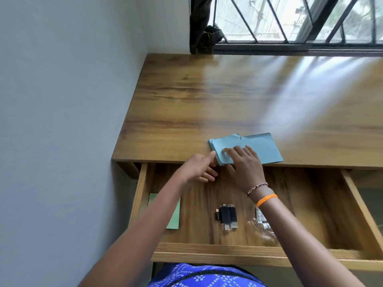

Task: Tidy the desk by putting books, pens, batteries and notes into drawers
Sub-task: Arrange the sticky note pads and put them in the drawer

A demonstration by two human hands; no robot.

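A stack of light blue notes (259,147) lies at the front edge of the wooden desk (207,100). My right hand (244,164) rests flat on the stack's near left corner, fingers spread on the paper. My left hand (199,167) is at the stack's left edge, thumb touching it, fingers below the desk edge. Beneath both hands the drawer (217,248) is pulled out. It holds a green note pad (173,214) at the left, several black batteries (227,216) in the middle, and a clear bag with small items (262,224) partly hidden by my right forearm.
A grey wall runs along the left of the desk. A barred window (290,21) with a dark bunched curtain (202,25) is behind it. A second open drawer (371,204) shows at the right edge.
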